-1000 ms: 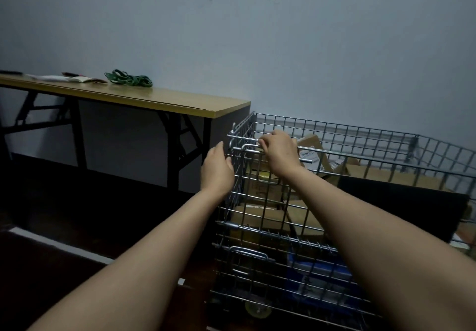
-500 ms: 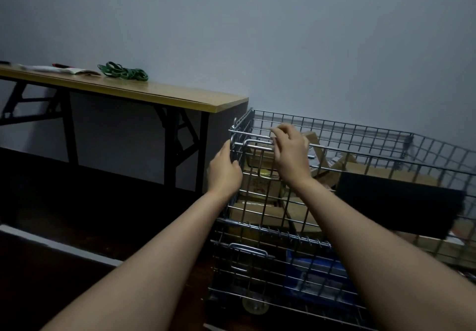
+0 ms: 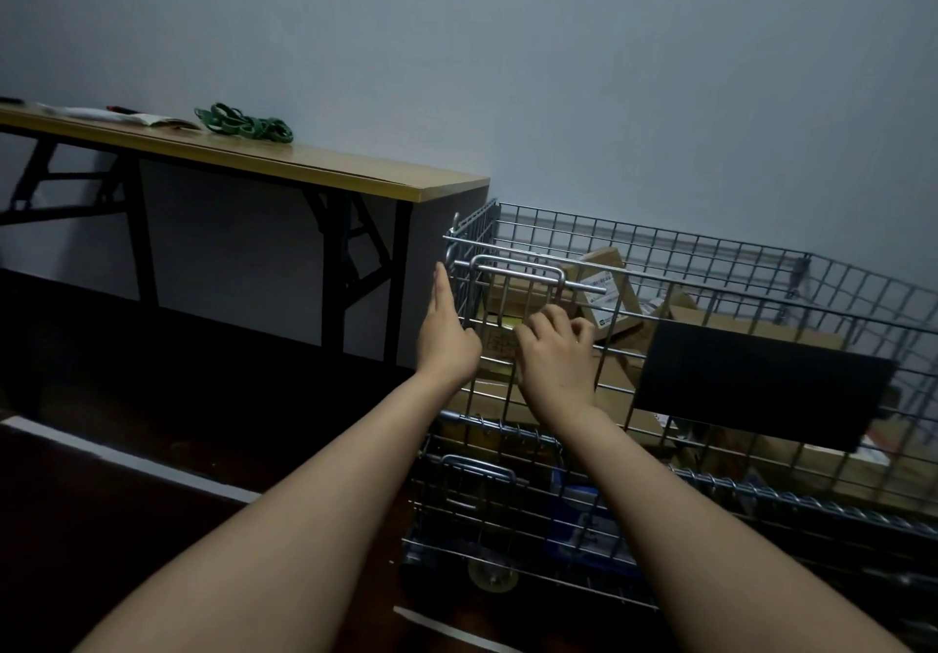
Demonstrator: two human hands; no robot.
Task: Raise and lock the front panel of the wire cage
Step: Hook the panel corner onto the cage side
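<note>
Our right hand point(image 3: 556, 355) is dropping from the latch handle point(image 3: 517, 274) to curl loosely against the raised front panel point(image 3: 599, 347) of the wire cage point(image 3: 660, 246), our left hand point(image 3: 446, 332) is lying flat-open at its corner, so the lock is probably engaged.

A wooden-topped table point(image 3: 314, 165) on black folding legs point(image 3: 345, 266) is standing against the grey wall point(image 3: 558, 83). A green bundle of bands point(image 3: 243, 123) is lying on the table, toward the wall. Papers point(image 3: 116, 115) are lying further along the table from the bundle, away from its near end, with a dark pen-like thing beside them, too small to tell. Below the table, the dark floor point(image 3: 101, 510) is showing a pale strip point(image 3: 127, 459) running across it.
</note>
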